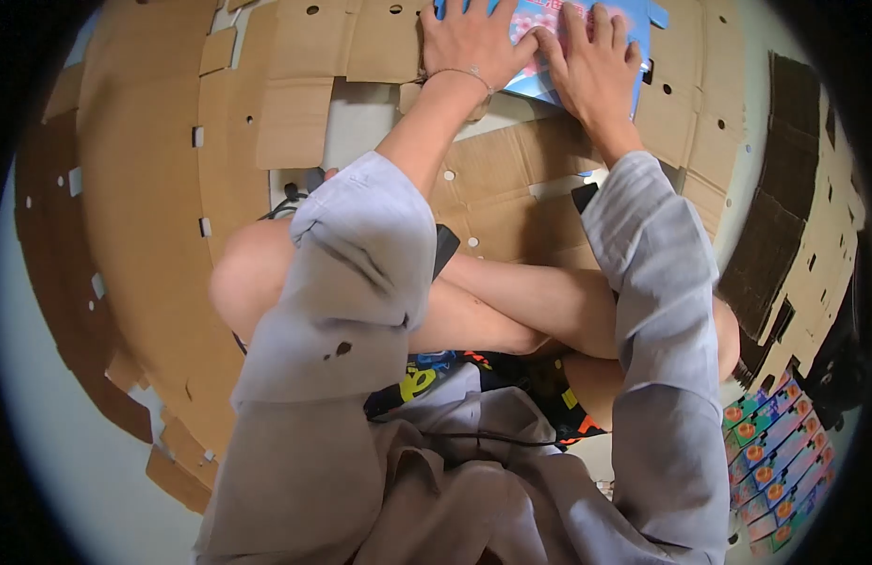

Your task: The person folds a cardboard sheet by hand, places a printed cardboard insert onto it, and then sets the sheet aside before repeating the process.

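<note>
At the top of the head view lies a blue printed cardboard box [532,87] with pink flowers and some lettering, partly cut off by the frame edge. My left hand [473,42] rests on its left part, fingers spread, with a thin bracelet at the wrist. On the right part of the same box my right hand [591,61] lies with its fingers stretched out. The two thumbs nearly meet over the printed face. Both palms face down, and they cover much of the print.
Flattened brown cardboard [144,188] covers the floor around my crossed legs [511,301]. A darker cardboard strip [770,226] lies on the right. At the lower right sits a stack of colourful small printed boxes [775,461]. A dark cable [283,209] shows near my left knee.
</note>
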A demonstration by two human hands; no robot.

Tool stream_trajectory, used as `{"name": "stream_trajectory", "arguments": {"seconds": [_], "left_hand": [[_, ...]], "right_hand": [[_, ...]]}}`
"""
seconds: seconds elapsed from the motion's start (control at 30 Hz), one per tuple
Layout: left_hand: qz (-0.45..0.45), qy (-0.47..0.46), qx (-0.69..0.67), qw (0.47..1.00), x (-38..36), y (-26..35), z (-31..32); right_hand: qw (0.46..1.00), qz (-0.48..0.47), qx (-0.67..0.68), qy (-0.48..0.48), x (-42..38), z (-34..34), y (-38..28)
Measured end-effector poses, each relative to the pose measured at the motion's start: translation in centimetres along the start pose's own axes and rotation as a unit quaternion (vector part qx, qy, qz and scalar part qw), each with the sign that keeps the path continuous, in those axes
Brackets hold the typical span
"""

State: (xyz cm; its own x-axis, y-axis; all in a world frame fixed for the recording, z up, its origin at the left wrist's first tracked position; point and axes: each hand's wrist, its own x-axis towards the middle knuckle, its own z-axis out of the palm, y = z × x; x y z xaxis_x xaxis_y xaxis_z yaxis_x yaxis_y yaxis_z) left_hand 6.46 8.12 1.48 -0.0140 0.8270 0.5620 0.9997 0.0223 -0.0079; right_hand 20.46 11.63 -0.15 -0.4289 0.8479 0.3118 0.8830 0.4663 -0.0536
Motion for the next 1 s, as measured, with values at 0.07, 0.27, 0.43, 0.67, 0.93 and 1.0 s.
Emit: {"name": "stream_trajectory", "arguments": {"seconds": [0.07,0.27,0.43,0.67,0.93,1.0], "left_hand": [[-0.039,-0.071,-0.052,0.995,-0.8,0.0,1.8],[-0.181,-0.372,-0.588,0.695,4.2,-8.6,-2.4],[-0.274,-0.267,-0.424,0.821,2.2,-19.1,-9.5],[-0.534,-0.421,-0.293,0.672,-7.5,-22.2,-10.0],[-0.479,-0.361,-0.491,0.632,-4.9,-22.8,-10.0],[-0.465,-0.337,-0.529,0.624,-4.3,-22.4,-10.3]], "right_hand": [[0.999,0.019,0.036,0.007,1.1,0.2,1.0],[0.792,0.143,0.539,-0.249,4.3,-5.0,10.8],[0.829,0.255,0.468,-0.173,0.5,-15.0,22.0],[0.683,0.399,0.361,-0.494,-11.3,-15.6,26.2],[0.672,0.392,0.417,-0.47,-11.2,-15.9,23.5],[0.63,0.41,0.461,-0.472,-11.5,-15.0,23.9]]}}
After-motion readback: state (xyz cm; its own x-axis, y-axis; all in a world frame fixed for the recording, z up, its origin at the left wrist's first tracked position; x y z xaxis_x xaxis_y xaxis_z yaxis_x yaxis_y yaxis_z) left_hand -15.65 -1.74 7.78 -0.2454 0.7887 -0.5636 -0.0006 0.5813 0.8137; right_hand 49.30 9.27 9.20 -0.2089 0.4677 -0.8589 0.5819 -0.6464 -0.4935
